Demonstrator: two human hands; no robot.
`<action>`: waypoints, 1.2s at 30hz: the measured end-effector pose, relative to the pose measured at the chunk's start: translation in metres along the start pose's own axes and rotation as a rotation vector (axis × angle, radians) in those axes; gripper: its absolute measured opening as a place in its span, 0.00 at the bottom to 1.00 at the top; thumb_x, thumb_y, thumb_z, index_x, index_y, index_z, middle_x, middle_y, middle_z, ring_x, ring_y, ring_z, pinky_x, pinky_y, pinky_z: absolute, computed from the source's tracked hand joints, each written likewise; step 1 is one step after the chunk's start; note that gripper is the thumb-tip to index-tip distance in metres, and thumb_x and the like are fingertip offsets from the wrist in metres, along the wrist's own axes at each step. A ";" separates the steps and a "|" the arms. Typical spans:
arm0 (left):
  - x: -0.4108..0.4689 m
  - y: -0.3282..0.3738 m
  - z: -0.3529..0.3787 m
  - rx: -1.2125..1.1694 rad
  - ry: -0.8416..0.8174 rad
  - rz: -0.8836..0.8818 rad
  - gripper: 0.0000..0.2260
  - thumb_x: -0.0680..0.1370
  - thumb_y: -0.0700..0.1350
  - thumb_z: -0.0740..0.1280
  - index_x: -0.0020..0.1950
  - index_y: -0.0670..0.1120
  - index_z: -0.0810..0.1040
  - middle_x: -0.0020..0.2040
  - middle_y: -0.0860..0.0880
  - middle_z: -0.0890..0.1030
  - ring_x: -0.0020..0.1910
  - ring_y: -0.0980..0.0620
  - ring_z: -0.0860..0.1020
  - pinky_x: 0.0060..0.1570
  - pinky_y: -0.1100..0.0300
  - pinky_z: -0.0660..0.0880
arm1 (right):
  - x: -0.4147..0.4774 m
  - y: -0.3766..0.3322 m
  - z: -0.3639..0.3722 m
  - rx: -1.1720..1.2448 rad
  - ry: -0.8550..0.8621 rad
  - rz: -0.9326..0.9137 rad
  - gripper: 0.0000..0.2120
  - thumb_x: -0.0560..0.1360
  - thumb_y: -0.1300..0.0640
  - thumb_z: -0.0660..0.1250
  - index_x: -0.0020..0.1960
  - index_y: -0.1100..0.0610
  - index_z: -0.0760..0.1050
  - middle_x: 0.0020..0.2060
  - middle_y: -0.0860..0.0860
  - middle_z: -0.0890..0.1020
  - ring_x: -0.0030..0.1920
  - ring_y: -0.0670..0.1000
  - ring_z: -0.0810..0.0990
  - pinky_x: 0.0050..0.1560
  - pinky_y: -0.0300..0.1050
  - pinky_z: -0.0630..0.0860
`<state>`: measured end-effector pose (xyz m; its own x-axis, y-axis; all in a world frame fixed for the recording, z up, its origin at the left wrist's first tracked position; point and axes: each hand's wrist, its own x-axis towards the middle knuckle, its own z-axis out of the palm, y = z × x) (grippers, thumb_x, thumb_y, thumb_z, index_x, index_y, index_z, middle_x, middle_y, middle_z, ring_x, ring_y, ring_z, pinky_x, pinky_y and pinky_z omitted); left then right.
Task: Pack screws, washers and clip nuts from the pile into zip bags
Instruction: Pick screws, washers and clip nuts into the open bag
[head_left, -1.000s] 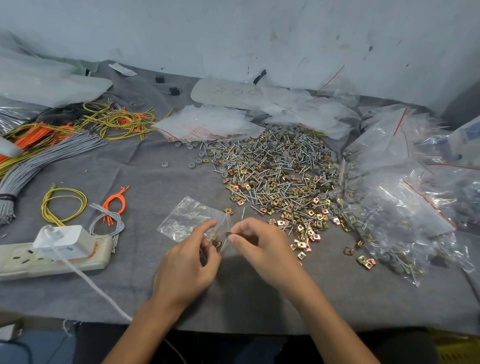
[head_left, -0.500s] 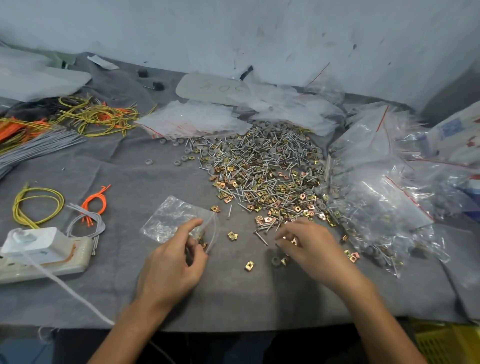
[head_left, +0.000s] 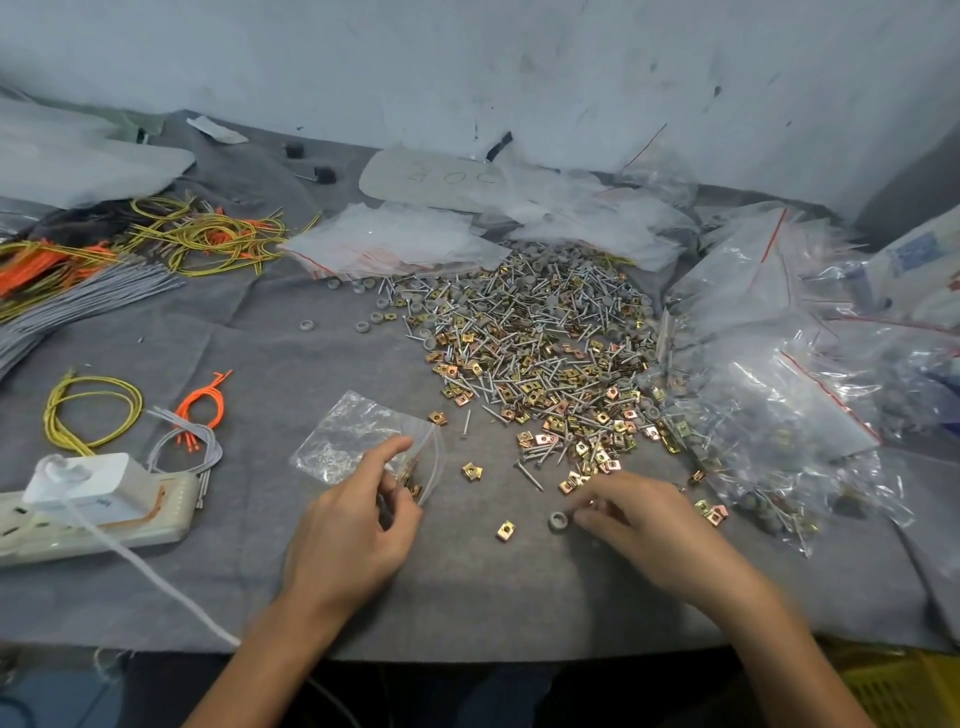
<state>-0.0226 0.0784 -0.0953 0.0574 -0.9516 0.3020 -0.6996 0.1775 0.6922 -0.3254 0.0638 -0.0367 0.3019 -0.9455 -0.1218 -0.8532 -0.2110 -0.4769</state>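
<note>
A pile (head_left: 545, 353) of screws, grey washers and gold clip nuts lies on the grey cloth at centre. My left hand (head_left: 358, 514) pinches the open mouth of a clear zip bag (head_left: 348, 436), which lies flat with a few gold parts inside its mouth. My right hand (head_left: 634, 514) rests at the pile's near edge with curled fingers. A gold clip nut (head_left: 590, 502) glints between its fingertips, which touch a grey washer (head_left: 558, 519). Two loose clip nuts (head_left: 505, 530) and a screw (head_left: 530, 474) lie between my hands.
Filled zip bags (head_left: 779, 415) are heaped at the right, empty ones (head_left: 395, 244) behind the pile. A power strip (head_left: 130, 525) with a white adapter and cord sits at the left, beside yellow (head_left: 88, 410), orange and grey wire bundles. The cloth's front edge (head_left: 467, 649) runs near my wrists.
My right hand left the bag mouth, reached to the pile's edge, then drew back toward me with a washer and clip nuts. My left hand kept hold of the bag.
</note>
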 end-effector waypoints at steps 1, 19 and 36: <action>0.000 0.000 0.000 -0.001 0.001 0.000 0.23 0.73 0.53 0.62 0.68 0.61 0.70 0.42 0.60 0.77 0.31 0.60 0.74 0.32 0.54 0.75 | 0.001 -0.002 0.000 0.025 0.056 -0.013 0.03 0.80 0.51 0.68 0.48 0.43 0.79 0.39 0.41 0.78 0.44 0.39 0.76 0.41 0.37 0.68; 0.000 0.006 -0.005 -0.011 0.021 0.012 0.23 0.73 0.52 0.63 0.68 0.60 0.70 0.40 0.60 0.77 0.31 0.60 0.73 0.34 0.56 0.75 | 0.050 -0.117 0.058 0.452 0.232 -0.142 0.05 0.74 0.62 0.72 0.47 0.53 0.81 0.42 0.45 0.85 0.45 0.44 0.82 0.52 0.44 0.78; 0.004 0.018 -0.010 -0.086 0.314 -0.036 0.12 0.73 0.44 0.67 0.55 0.49 0.83 0.30 0.57 0.73 0.31 0.61 0.72 0.37 0.73 0.67 | 0.054 -0.118 0.063 0.089 0.062 -0.367 0.11 0.81 0.60 0.60 0.62 0.56 0.74 0.57 0.54 0.82 0.58 0.60 0.76 0.57 0.56 0.72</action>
<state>-0.0280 0.0802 -0.0750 0.3072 -0.8361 0.4545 -0.6312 0.1784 0.7548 -0.1819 0.0532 -0.0417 0.5520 -0.8247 0.1231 -0.6518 -0.5189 -0.5531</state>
